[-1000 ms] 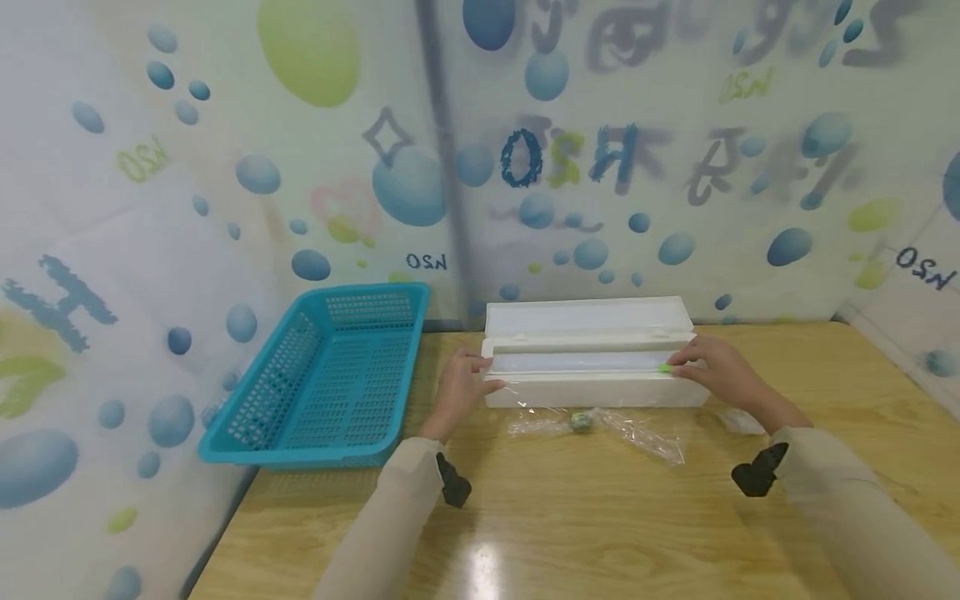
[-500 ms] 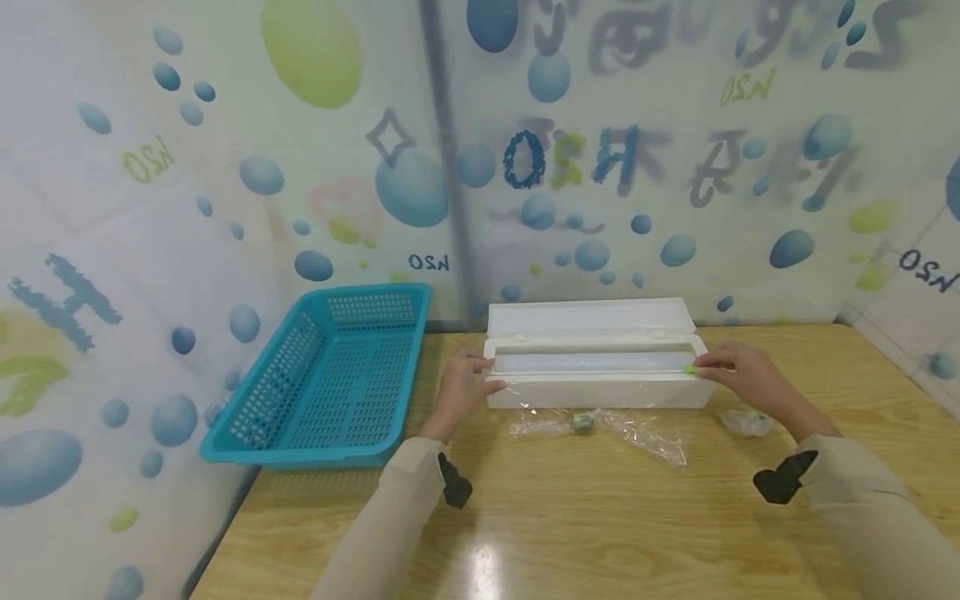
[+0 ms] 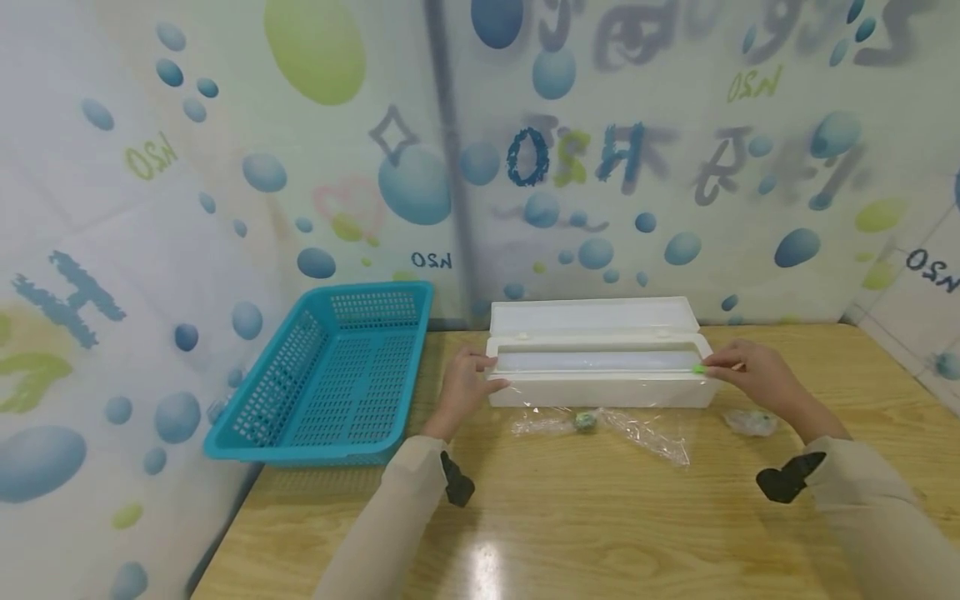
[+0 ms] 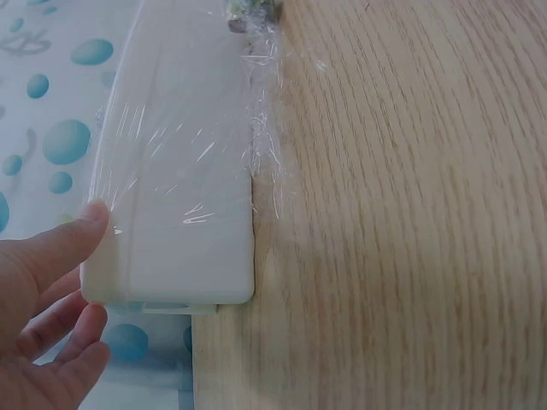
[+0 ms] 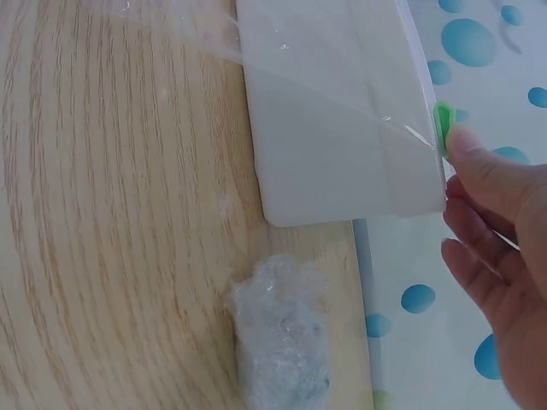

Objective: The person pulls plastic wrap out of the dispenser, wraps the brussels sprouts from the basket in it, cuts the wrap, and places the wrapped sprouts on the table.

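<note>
A long white cling-film dispenser (image 3: 600, 367) lies near the back edge of the desk (image 3: 600, 517), its lid open and its long axis running left to right, parallel to that edge. The left hand (image 3: 463, 385) rests on the box's left end, thumb laid on the top face and the other fingers loosely spread beside the end wall. The right hand (image 3: 750, 379) is at the right end, thumb tip pressing the small green slider (image 5: 443, 126); its other fingers hang relaxed and slightly apart, closed on nothing. The box looks like rigid, light plastic, likely to skid on the smooth wood, so bracing it at both ends suits it. The clear film (image 4: 184, 171) draped over its front is thin, clingy and easily torn or wrinkled; it is best taken by its free edge. A film-wrapped bundle (image 3: 592, 421) lies in front of the box, a second wrapped lump (image 5: 280, 342) near its right end, and a blue basket (image 3: 330, 375) stands at the desk's left edge.
</note>
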Tool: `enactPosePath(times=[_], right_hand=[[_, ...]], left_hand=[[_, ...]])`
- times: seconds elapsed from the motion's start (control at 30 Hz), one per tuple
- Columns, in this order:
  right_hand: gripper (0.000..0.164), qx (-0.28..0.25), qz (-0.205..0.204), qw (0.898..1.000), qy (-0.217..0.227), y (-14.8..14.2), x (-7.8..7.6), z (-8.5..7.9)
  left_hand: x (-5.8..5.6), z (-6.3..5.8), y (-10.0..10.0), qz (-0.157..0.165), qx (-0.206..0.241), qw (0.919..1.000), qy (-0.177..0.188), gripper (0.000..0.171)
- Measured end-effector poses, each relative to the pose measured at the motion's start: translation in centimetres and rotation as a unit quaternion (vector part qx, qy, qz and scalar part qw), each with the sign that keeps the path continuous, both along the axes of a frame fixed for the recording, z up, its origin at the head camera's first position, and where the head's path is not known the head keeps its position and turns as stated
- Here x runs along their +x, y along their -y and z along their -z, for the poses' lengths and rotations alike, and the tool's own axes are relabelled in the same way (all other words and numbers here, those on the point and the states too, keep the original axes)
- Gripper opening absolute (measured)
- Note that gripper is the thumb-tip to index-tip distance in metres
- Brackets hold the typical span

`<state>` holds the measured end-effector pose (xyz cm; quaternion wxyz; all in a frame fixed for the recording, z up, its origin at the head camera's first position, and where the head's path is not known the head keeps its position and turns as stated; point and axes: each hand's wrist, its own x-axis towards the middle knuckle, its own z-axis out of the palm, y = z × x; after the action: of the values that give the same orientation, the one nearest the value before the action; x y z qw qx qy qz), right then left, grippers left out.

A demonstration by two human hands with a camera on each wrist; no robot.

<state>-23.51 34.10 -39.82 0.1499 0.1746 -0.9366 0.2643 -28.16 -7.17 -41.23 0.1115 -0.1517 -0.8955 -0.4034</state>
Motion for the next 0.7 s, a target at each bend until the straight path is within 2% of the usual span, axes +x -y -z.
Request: enactPosePath(times=[0.27,0.4,0.53,0.7], right_hand=[[0.013,-0.01,0.009,1.0,0.011,-0.4,0.2,0.1],[0.012,-0.015,0.015,1.0,0.001,-0.8,0.3,0.3],[0.013,-0.016,0.013,1.0,-0.003,-1.2,0.1,0.6],[0.016,-0.02,0.02,1.0,0.012,-1.2,0.2,0.4]], left_hand=[[0.1,0.0,-0.3,0.001,0.008,1.0,-0.004,0.04],[0.1,0.0,-0.2,0.007,0.004,0.9999,-0.007,0.04],[0.2,0.0,0.1,-0.003,0.004,0.9999,-0.01,0.039],[0.2,0.0,0.2,0.001,0.005,0.9999,-0.012,0.039]])
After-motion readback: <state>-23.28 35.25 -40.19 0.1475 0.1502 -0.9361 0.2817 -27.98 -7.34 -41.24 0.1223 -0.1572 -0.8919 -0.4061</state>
